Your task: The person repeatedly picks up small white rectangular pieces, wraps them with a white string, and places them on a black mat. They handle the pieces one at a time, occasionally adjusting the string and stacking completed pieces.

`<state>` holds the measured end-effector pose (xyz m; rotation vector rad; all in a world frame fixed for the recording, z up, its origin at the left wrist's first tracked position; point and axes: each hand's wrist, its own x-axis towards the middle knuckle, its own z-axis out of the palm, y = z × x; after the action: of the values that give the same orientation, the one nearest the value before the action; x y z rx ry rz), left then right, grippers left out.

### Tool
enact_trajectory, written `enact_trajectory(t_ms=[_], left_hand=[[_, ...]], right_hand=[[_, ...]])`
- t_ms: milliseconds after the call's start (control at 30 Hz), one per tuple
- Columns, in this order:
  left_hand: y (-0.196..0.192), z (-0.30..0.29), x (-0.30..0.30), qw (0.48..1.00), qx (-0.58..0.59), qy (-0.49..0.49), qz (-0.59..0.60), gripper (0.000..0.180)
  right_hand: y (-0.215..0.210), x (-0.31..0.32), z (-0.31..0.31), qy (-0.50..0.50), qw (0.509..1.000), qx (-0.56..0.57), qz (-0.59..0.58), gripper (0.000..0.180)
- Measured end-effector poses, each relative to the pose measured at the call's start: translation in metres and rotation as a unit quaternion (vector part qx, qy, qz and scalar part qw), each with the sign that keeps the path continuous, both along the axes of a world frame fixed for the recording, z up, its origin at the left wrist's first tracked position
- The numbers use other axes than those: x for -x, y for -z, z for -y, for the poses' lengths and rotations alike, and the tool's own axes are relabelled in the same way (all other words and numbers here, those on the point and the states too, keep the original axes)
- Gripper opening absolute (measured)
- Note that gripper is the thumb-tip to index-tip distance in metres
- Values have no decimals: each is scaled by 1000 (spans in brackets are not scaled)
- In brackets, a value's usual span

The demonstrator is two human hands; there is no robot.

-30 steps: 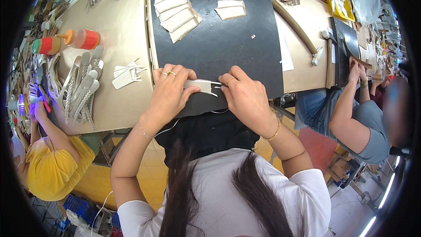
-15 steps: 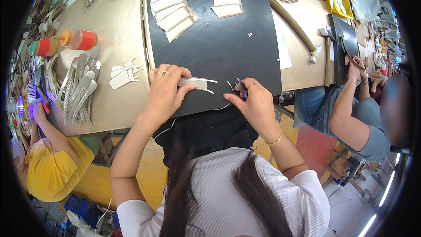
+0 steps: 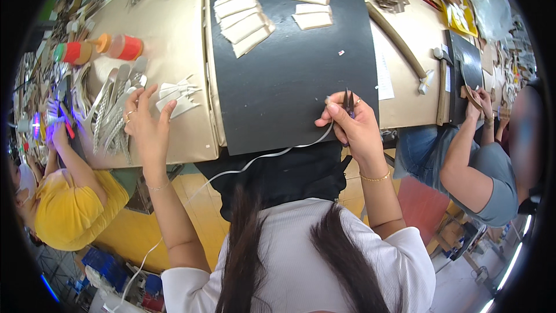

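The black mat (image 3: 289, 75) fills the middle of the tan bench (image 3: 174, 29), and the work splits to either side of it. The right hand (image 3: 353, 124) sits at the mat's near right corner, closed around small dark snips (image 3: 348, 103) whose blades point up and away from the person; a pale cord (image 3: 272, 155) runs from under this hand, off the mat's near edge and down toward the person's left. The left hand (image 3: 145, 124) is well apart, out on the bench left of the mat, fingers spread wide and holding nothing. Just beyond its fingertips, up and to the right, lies a small heap of white cut pieces (image 3: 176, 95), its long axis running left to right with thin prongs sticking out; the left hand is far nearer to it than the right. To the hand's left lies a fan of grey strips (image 3: 113, 110). At the mat's far edge lie two stacks of beige slips (image 3: 243, 17). Other people work at both ends of the bench.
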<state>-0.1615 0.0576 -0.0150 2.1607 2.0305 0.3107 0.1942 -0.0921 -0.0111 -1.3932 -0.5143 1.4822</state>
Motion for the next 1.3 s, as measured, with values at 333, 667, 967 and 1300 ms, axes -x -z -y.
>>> enact_trajectory(t_ms=[333,667,967,1300], left_hand=[[9,-45,-192,914,-143,350,147,32],[26,-88,-246,919,-43,375,114,28],[-16,-75,-223,911,67,304,271,21],[-11,15,-141,917,81,354,168,22]], right_hand=[[-10,-22,5,53,998,-12,-38,28],[-8,-18,-6,-26,999,10,46,20],[16,15,-35,10,997,-78,-15,24],[-11,-54,-5,164,968,-105,159,19]])
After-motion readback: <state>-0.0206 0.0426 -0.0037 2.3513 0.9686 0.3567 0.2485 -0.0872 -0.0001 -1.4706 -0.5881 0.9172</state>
